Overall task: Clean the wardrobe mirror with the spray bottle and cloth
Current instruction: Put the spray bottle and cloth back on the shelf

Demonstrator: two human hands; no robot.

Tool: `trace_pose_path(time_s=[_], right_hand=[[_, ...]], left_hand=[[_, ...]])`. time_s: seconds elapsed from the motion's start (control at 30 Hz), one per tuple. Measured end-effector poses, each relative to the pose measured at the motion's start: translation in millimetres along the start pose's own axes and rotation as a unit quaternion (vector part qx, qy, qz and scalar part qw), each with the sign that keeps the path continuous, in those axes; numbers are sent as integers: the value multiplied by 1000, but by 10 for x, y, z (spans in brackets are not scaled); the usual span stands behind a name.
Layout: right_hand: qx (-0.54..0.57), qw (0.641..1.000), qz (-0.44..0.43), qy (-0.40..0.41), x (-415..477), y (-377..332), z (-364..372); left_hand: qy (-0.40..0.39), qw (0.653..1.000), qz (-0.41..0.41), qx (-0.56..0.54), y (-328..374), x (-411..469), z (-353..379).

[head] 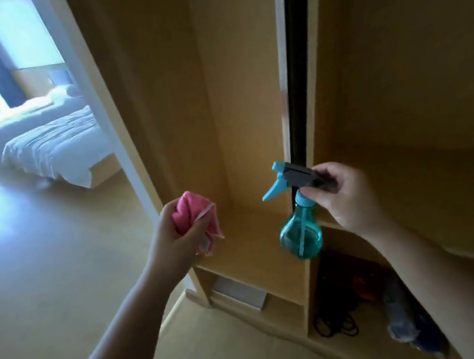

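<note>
Wardrobe (245,84) of pale wood filled most of the view, with two open bays parted by a dark upright strip (293,92) edged in white; whether that strip was the mirror seen edge-on could not be told. Floor (45,287), smooth and pale, ran from the wardrobe's foot to a bright room at upper left, where two beds (46,141) in white bedding stood side by side. Both bare forearms reached up from the lower edge of the view, well apart. Right hand (347,196) was held in front of the right bay, its fingers curled round the grey head of the bottle (301,237); the round teal body hung below the hand, in mid-air before the foot of the strip, nozzle and trigger pointing left toward the left bay. Left hand (182,234) was raised before the left bay's outer wall, fingers closed round the pink cloth (194,214), which was bunched in the palm with a corner hanging below. Low compartments lay under the bays: a flat white box (241,295) in the left one, and in the right one a tangle of black cords (336,322) near a blurred blue bundle (406,317).
</note>
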State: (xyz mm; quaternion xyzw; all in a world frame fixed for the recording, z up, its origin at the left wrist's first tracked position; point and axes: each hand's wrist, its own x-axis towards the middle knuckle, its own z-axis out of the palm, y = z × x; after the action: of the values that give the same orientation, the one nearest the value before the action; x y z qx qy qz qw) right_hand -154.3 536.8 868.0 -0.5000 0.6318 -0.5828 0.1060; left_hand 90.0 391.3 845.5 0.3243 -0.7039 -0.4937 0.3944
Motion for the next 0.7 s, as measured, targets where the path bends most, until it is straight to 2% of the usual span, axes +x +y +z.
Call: trace_pose_path(time_s=[0.13,0.27,0.7], right_hand=[[-10,1000,-8,10,-91,-143,721],[-9,1000,17,9,-105,-164,1232],[-69,995,68,29,319,393,1974]], left_hand=[[-13,1000,-12,11,-201,-57,-761],[-21,999,-31,-9,-394,-2,-1163],[-49,997,-59,-10,-1052,883,-1304]])
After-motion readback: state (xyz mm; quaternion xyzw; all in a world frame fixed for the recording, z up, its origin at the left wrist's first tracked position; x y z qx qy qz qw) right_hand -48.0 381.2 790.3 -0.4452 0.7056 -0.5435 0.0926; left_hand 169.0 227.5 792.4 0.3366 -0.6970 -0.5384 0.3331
